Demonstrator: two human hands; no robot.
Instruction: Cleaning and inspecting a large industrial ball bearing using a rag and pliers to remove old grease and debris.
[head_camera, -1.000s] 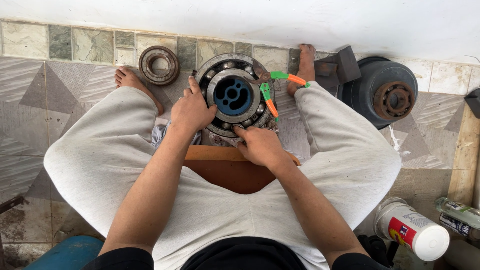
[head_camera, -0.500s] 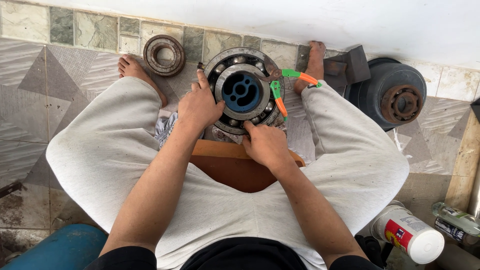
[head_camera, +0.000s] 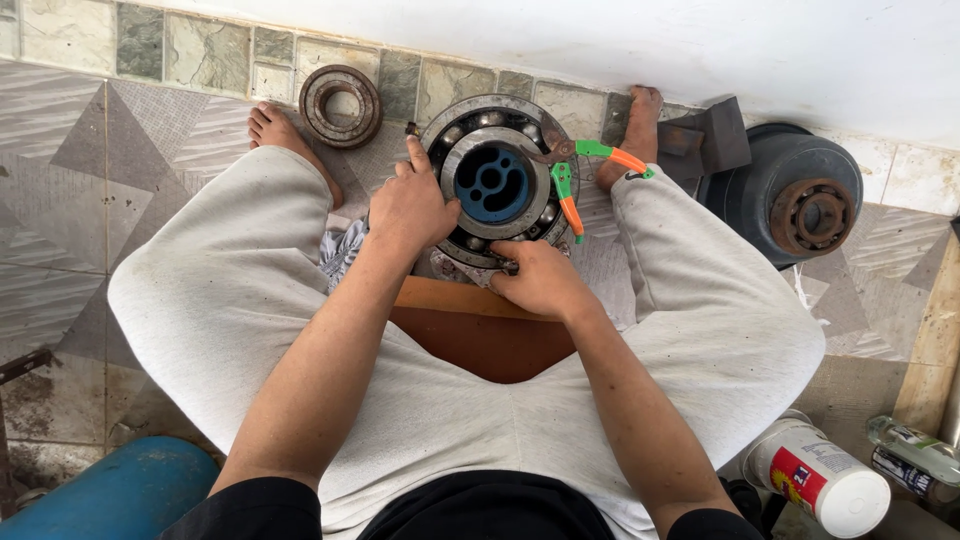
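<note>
Both hands grasping large bearing (head_camera: 497, 183), left hand (head_camera: 410, 208) on left rim, right hand (head_camera: 540, 281) at near edge

A smaller rusty bearing ring (head_camera: 341, 105) lies upper left; a brake drum (head_camera: 800, 205) upper right; a white canister (head_camera: 815, 477) lower right.
</note>
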